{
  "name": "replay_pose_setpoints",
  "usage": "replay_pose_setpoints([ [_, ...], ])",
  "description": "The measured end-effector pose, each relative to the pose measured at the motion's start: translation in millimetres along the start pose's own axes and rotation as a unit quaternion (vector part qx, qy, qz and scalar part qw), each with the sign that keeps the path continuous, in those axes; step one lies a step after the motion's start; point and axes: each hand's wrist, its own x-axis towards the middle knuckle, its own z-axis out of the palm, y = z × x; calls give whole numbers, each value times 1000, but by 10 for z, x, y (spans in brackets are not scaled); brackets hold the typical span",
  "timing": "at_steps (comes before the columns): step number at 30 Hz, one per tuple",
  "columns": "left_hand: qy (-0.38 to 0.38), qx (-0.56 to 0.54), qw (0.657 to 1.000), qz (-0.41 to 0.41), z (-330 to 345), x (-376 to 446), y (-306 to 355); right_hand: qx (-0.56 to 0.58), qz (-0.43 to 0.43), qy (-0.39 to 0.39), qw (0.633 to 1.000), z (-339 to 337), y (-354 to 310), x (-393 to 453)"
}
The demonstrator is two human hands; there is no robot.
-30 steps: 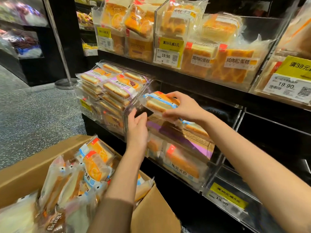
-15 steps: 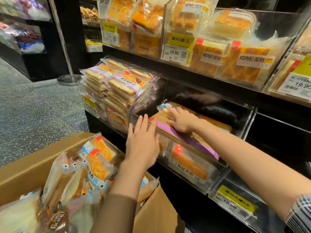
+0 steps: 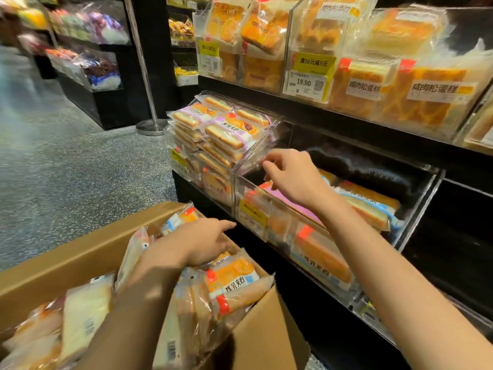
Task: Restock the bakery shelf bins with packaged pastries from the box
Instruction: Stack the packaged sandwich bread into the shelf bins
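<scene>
**Hands split between box and bin**

Both hands are seen empty: the left hand (image 3: 198,243) is lowered over the pastry packs (image 3: 232,283) at the far corner of the cardboard box (image 3: 80,252), fingers stretched and relaxed, with nothing yet gripped. The right hand (image 3: 289,173) is held above the front left corner of the clear bin (image 3: 416,209), fingers loosely curled, nothing pinched between them. Packs already placed are lying flat inside that bin, toward its back edge.

Trouble could be expected from the slippery wrappers: a pack lifted by one corner might be dropped back into the box or caught on the bin's front wall, and the yellow price tag (image 3: 253,216) clipped there could be knocked loose. The full stack (image 3: 221,132) in the neighbouring bin, piled above its rim, might be toppled if brushed by the right hand.

Much is blurred. The left fingertips are partly hidden behind packs, so contact cannot be confirmed. The lower shelf's bins are cut off at the right edge.
</scene>
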Motion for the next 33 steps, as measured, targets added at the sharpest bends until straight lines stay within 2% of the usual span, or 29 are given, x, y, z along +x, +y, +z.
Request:
replay_pose_setpoints([
  [4,-68,41,994,-81,94,-268,-280,27,-64,-80,994,297,-299,-104],
  [7,-115,-16,987,-111,255,-440,-438,3,-97,-209,973,561,-388,-194],
  [11,-142,-37,981,-126,383,-537,-495,-107,-93,-438,888,886,-305,-366],
  [14,-139,-74,982,-107,364,-498,-473,-202,-79,-541,813,1122,-196,-517],
  [16,-132,-104,982,-84,342,-498,-478,-246,-91,-553,791,1240,-105,-599],
  [18,-126,-133,980,-77,367,-519,-520,-262,-111,-538,794,1325,-16,-632],
  [21,-106,-142,980,-86,438,-518,-578,-230,-127,-480,837,1327,103,-560],
  [25,-83,-198,972,-94,503,-492,-621,-95,-108,-450,881,1024,3,-335],
  [28,-88,-208,970,-94,531,-458,-608,-122,-117,-471,866,921,-59,-256],
  [31,-84,-181,975,-92,540,-415,-568,-211,-77,-539,812,1132,17,-448],
  [33,-73,-166,979,-93,537,-398,-543,-232,-92,-542,802,1299,122,-572],
])
